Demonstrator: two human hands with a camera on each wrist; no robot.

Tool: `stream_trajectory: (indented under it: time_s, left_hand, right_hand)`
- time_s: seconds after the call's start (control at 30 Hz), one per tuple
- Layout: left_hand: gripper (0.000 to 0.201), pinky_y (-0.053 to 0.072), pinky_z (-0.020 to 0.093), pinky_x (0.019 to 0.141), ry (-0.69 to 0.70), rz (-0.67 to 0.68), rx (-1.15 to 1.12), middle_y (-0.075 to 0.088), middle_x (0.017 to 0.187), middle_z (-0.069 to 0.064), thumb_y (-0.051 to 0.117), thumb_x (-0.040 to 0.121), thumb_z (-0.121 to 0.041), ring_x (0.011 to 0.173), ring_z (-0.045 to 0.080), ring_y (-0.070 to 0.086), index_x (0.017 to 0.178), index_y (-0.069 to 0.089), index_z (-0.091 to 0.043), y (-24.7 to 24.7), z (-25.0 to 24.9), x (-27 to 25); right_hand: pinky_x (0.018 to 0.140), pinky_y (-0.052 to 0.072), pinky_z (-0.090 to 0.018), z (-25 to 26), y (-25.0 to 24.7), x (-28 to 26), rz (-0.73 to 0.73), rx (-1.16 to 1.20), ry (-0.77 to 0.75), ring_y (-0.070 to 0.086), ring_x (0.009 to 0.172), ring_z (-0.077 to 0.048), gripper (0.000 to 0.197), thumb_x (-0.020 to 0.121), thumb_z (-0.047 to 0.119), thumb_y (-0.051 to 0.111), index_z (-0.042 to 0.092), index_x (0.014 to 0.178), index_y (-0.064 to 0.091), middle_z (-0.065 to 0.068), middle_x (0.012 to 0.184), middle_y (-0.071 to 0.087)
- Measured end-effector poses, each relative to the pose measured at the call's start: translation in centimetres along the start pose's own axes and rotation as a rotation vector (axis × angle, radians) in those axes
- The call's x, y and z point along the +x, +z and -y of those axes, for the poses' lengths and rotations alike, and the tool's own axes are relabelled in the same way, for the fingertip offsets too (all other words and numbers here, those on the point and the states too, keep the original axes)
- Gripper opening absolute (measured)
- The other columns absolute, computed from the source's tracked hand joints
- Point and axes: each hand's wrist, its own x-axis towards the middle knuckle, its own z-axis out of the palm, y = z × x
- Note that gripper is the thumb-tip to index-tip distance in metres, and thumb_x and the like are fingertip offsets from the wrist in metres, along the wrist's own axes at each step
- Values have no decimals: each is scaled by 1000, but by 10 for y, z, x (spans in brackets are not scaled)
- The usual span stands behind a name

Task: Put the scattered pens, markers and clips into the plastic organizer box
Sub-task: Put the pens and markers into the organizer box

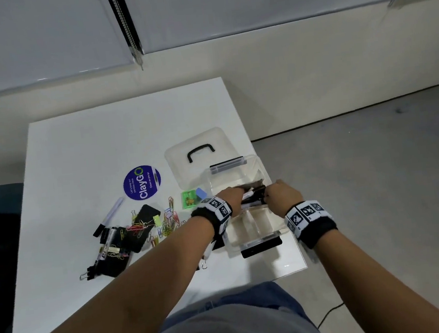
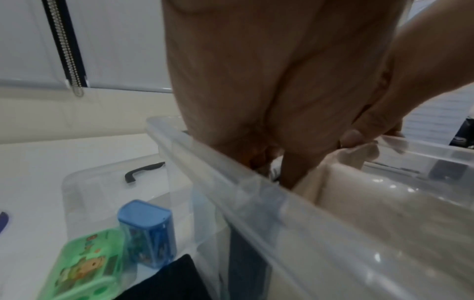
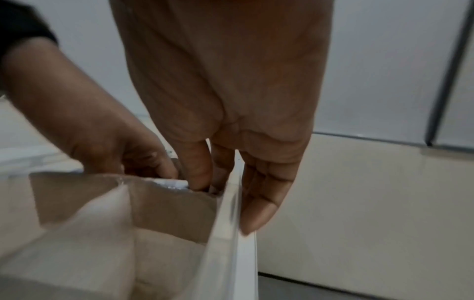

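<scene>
Both the left hand [image 1: 231, 195] and the right hand [image 1: 281, 192] are gripping a bundle of markers [image 1: 254, 195], lowering it into the organizer box [image 1: 251, 240] at the surface's right edge. Markers could be jamming crosswise on the rim; paper clips [image 1: 168, 221] are still lying scattered left.

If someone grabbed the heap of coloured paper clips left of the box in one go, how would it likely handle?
The paper clips look thin and loose, so some would probably slip out between fingers. Several seem interlocked with binder clips, so clumps may lift together. On the smooth white table they would likely slide easily.
</scene>
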Motion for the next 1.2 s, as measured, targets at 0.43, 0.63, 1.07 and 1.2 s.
stream_trajectory:
  time_s: [0.43, 0.63, 1.07, 1.2]
  left_hand:
    - [36, 45, 34, 94, 71, -49, -32, 56, 132, 17, 44, 98, -17, 117, 33, 57, 131, 54, -6, 2, 4, -4]
    - [30, 43, 31, 75, 37, -86, 36, 65, 111, 20, 41, 101, -21, 98, 35, 64, 117, 56, 0, -7, -7, -17]
    - [23, 52, 40, 76, -128, -479, -259, 66, 102, 6, 42, 94, -13, 88, 27, 63, 108, 59, -18, -10, 79, -76]
    - [19, 51, 33, 78, -112, -464, -372, 70, 103, 2, 45, 94, -18, 90, 22, 64, 104, 62, -22, 7, 92, -84]
  right_hand:
    - [80, 47, -35, 2, -84, -33, -100, -244, -12, 62, 100, -29, 22, 93, 11, 51, 10, 113, 60, -10, 116, 62]
    - [69, 40, -29, -19, -110, -42, -216, -28, -40, 57, 79, -21, 9, 93, 17, 54, 17, 99, 61, -3, 94, 61]
    - [88, 41, -39, 15, 15, 6, -321, -118, -231, 53, 104, -28, 24, 82, 4, 58, 18, 100, 65, -6, 106, 60]
    - [89, 37, -39, 45, 10, 0, -371, -70, -290, 54, 103, -28, 26, 85, 7, 56, 20, 107, 63, -6, 108, 61]
